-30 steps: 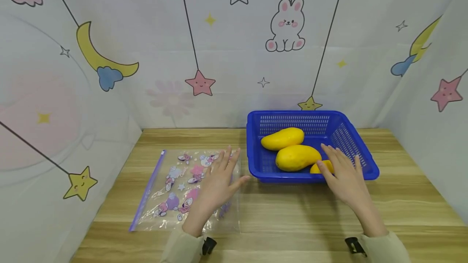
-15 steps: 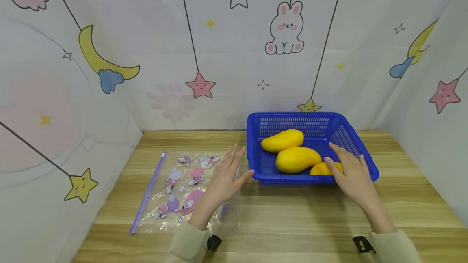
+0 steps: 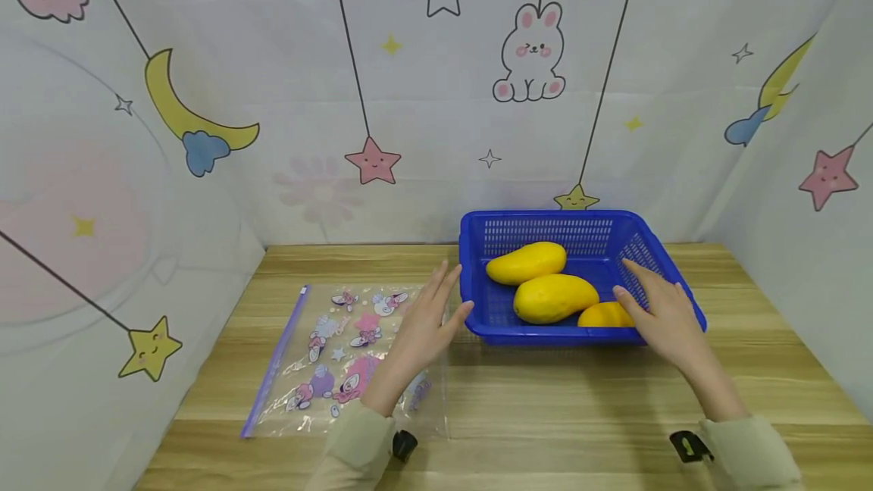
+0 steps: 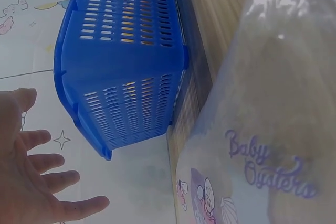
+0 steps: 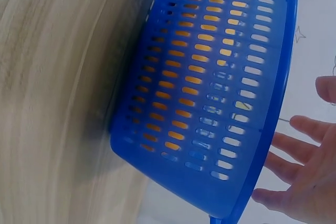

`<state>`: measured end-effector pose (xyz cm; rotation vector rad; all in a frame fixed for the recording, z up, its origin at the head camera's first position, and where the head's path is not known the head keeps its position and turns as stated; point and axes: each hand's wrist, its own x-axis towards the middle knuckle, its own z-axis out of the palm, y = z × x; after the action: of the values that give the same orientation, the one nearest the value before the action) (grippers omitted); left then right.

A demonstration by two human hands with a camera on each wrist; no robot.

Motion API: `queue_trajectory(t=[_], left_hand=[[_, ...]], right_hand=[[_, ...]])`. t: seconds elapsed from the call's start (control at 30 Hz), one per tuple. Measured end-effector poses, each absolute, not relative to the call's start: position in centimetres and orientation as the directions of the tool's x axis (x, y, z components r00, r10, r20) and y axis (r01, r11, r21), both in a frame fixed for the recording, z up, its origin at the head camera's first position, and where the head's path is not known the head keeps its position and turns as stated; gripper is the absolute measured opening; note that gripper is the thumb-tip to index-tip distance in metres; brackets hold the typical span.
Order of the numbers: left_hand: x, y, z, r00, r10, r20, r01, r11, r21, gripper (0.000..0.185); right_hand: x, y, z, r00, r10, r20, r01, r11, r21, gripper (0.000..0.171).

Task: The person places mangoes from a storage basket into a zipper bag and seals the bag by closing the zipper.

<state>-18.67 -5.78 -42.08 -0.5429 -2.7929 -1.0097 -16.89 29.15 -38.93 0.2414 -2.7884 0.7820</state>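
While the left hand (image 3: 426, 328) is held above the right part of a clear plastic bag (image 3: 327, 354), its fingers are extended and parted, and its tips are brought near the left side of a blue basket (image 3: 546, 339). By the left wrist view, a gap is left between that hand and the basket. The right hand (image 3: 667, 323) is likewise held with fingers loosely extended, by the basket's front right corner; whether the rim is touched by it cannot be told.

Three yellow mangoes are contained in the basket: the back mango (image 3: 527, 263) and the middle mango (image 3: 555, 298) are laid close together, and the front mango (image 3: 604, 315) is partly hidden by the front rim and the right hand. The bag is laid flat to the basket's left, printed with cartoon figures and edged along its left side by a purple zip strip (image 3: 276, 362). Both bag and basket are supported by a wood-grained table (image 3: 546, 408), which is backed by a patterned curtain (image 3: 436, 89).
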Motion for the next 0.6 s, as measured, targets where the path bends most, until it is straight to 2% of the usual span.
queue_trajectory(t=[0.2, 0.6], left_hand=[[-19.2, -5.6, -42.0, -0.929, 0.294, 0.225, 0.370, 0.709, 0.600, 0.062], [-20.6, -5.5, -42.2, -0.944, 0.270, 0.189, 0.324, 0.652, 0.686, 0.061]], right_hand=[[-17.6, 30.5, -38.7, -0.961, -0.110, 0.252, -0.229, 0.828, -0.512, 0.060], [-19.1, 32.8, -38.4, -0.964, -0.148, 0.223, -0.247, 0.815, -0.525, 0.061]])
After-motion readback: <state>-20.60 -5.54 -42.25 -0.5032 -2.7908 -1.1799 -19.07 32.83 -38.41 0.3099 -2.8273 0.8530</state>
